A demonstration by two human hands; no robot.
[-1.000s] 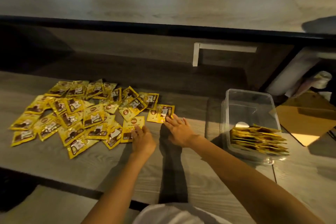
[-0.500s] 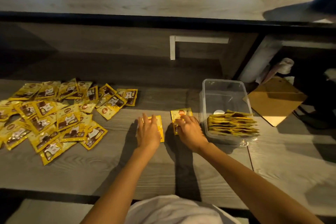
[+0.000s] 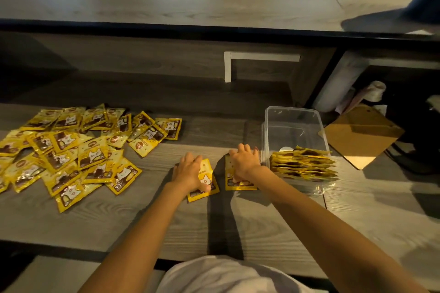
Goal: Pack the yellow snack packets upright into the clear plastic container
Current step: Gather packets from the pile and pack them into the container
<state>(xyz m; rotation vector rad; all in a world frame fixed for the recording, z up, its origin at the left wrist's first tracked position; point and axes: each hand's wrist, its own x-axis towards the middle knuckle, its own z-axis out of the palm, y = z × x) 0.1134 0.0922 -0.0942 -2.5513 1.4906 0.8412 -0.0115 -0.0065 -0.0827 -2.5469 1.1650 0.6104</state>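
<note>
A loose pile of yellow snack packets (image 3: 71, 150) lies on the grey wooden table (image 3: 238, 226) at the left. The clear plastic container (image 3: 292, 123) stands at the right, with several packets (image 3: 304, 164) standing on edge in its near end. My left hand (image 3: 189, 171) lies flat on one packet (image 3: 208, 173) in the middle of the table, thumb pressing its near part. My right hand (image 3: 245, 162) is arched over a second packet (image 3: 238, 184) right beside the container's left wall, its fingers bent over the packet's far edge.
A brown cardboard piece (image 3: 362, 135) lies right of the container. A higher counter (image 3: 190, 2) runs across the back, with a white bracket (image 3: 228, 66) on the panel below it. Dark clutter and a white roll (image 3: 376, 90) sit at the far right.
Both hands dragged one packet each away from the pile, rightward toward the container and nearer to me. My right hand went from flat fingers to an arched hold.
</note>
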